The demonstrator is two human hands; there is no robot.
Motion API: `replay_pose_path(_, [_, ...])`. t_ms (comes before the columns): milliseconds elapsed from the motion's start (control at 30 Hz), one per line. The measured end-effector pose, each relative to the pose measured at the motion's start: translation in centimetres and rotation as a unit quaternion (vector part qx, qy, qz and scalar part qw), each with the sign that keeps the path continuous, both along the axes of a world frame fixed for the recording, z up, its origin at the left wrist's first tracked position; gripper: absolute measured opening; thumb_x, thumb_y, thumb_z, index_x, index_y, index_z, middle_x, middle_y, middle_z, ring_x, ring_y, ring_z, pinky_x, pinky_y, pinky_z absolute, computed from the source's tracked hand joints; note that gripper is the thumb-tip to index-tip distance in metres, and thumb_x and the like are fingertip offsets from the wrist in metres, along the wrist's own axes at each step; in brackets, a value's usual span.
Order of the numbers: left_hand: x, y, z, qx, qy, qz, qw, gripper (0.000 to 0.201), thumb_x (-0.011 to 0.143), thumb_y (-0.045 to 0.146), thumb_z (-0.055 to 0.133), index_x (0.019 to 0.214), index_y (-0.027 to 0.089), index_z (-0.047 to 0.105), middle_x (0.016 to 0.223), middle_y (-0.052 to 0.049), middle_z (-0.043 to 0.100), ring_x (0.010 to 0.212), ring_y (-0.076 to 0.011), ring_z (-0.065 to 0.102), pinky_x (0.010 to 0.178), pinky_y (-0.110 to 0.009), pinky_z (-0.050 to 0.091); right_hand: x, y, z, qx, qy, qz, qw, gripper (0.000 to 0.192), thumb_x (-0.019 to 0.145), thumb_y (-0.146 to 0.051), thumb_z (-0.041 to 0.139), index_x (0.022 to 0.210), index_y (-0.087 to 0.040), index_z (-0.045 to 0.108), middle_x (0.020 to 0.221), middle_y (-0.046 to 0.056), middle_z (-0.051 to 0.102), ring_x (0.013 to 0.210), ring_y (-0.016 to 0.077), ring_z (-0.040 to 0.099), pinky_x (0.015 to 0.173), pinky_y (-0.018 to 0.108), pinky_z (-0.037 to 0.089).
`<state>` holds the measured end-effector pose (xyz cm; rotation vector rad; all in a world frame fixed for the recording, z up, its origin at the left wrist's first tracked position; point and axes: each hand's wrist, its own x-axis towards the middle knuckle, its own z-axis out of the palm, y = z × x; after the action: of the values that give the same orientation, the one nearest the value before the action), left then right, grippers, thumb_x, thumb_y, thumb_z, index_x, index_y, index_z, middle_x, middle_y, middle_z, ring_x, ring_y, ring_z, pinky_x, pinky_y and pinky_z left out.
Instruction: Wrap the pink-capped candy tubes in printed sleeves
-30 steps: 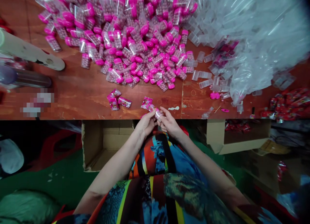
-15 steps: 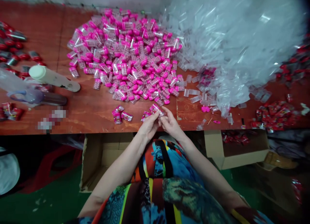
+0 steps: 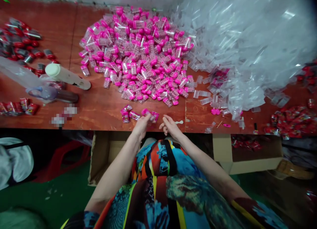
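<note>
pink packets handled close to the table edge

the left hand (image 3: 141,126) is bent over a few pink packets (image 3: 155,115) near the front edge of the wooden table (image 3: 106,118); they are partly covered by its fingertips, and whether one is gripped or only touched cannot be told. the right hand (image 3: 170,126) is held just beside, apart from them, its fingers loosely curled with gaps between, and nothing is seen held in it. a separate cluster of packets (image 3: 125,116) is seen just left of the left hand.

the nearness of the edge is judged the main hazard: if pinched too lightly, a packet could be let slip, since the wrappers look slick, and be lost to the cardboard box (image 3: 97,163) or the green floor (image 3: 61,189) below. the two small groups could be run together by a sideways sweep, as they are separated by little space. if the heap of pink-capped containers (image 3: 138,57) were knocked, loose ones could be rolled down among the packets.
</note>
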<state>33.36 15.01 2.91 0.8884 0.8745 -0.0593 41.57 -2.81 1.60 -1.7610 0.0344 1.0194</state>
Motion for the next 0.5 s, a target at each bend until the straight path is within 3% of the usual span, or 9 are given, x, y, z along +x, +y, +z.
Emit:
replay_pose_path(100, [-1.9, 4.0, -1.3, 0.033, 0.076, 0.072, 0.994, 0.053, 0.097, 0.068, 0.089, 0.089, 0.021, 0.065, 0.072, 0.002, 0.071, 0.063, -0.0143, 0.069, 0.068, -0.026, 0.044, 0.5, -0.6, -2.0, -0.073, -0.061, 0.005, 0.995, 0.030, 0.106, -0.037, 0.062, 0.131, -0.022, 0.069, 0.065, -0.005, 0.062, 0.060, 0.0218, 0.055, 0.058, 0.031, 0.047])
replay_pose_path(233, [-3.4, 6.5, -1.9, 0.062, 0.163, 0.157, 0.972, 0.031, 0.114, 0.050, 0.072, 0.102, 0.023, 0.062, 0.073, 0.001, 0.076, 0.055, -0.0140, 0.068, 0.061, -0.023, 0.046, 1.8, 1.3, -4.4, -0.115, -0.143, 0.041, 0.982, 0.006, 0.102, -0.028, 0.069, 0.106, -0.027, 0.073, 0.080, -0.001, 0.069, 0.089, 0.0245, 0.067, 0.087, 0.034, 0.055])
replay_pose_path(333, [-3.6, 5.7, -2.3, 0.102, 0.185, 0.231, 0.950, 0.011, 0.120, 0.034, 0.060, 0.120, 0.022, 0.062, 0.072, 0.004, 0.073, 0.051, -0.0132, 0.065, 0.057, -0.021, 0.045, 2.5, 3.7, -5.9, -0.134, -0.186, 0.075, 0.970, 0.013, 0.099, -0.029, 0.079, 0.111, -0.026, 0.076, 0.099, 0.003, 0.075, 0.104, 0.0265, 0.070, 0.098, 0.036, 0.055])
replay_pose_path(400, [-3.6, 4.1, -2.8, 0.133, 0.199, 0.263, 0.935, 0.014, 0.118, 0.028, 0.060, 0.130, 0.021, 0.063, 0.069, 0.007, 0.067, 0.050, -0.0127, 0.062, 0.055, -0.020, 0.044, 2.7, 4.7, -6.8, -0.164, -0.230, 0.122, 0.951, 0.016, 0.100, -0.031, 0.081, 0.115, -0.026, 0.078, 0.112, 0.006, 0.079, 0.109, 0.0276, 0.073, 0.098, 0.036, 0.056])
replay_pose_path(500, [-3.2, 0.9, -3.7, 0.143, 0.191, 0.234, 0.942, 0.015, 0.112, 0.027, 0.069, 0.124, 0.019, 0.070, 0.070, 0.006, 0.064, 0.052, -0.0127, 0.061, 0.055, -0.021, 0.047, 2.9, 5.0, -7.6, -0.199, -0.276, 0.168, 0.925, 0.011, 0.107, -0.032, 0.076, 0.113, -0.026, 0.082, 0.114, 0.008, 0.083, 0.111, 0.0278, 0.075, 0.095, 0.034, 0.056])
